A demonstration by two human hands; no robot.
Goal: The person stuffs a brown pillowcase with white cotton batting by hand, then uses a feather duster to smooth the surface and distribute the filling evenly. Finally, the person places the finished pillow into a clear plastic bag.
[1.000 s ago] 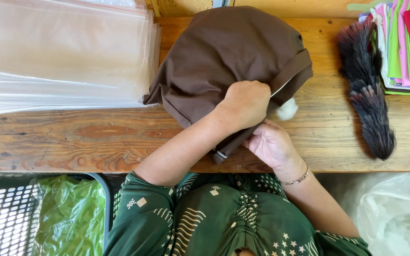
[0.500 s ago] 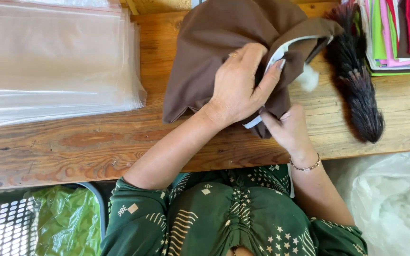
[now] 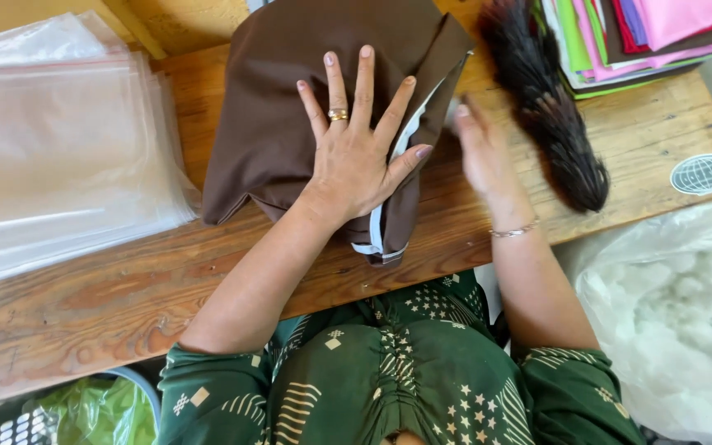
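Brown cushion point(image 3: 290, 124) mid-bench, near the wooden bench's point(image 3: 125, 297) front edge, long axis running away from the body, white-trimmed opening to the right. Left hand point(image 3: 356, 156) flat on top, fingers spread wide. Right hand point(image 3: 484, 152) just beside the opening, blurred, fingers straight, holding nothing. Little free room: clear bags point(image 3: 59, 165) left, feather duster point(image 3: 550, 107) right, coloured cloth stack point(image 3: 636, 37) beyond. Bare wood in front.
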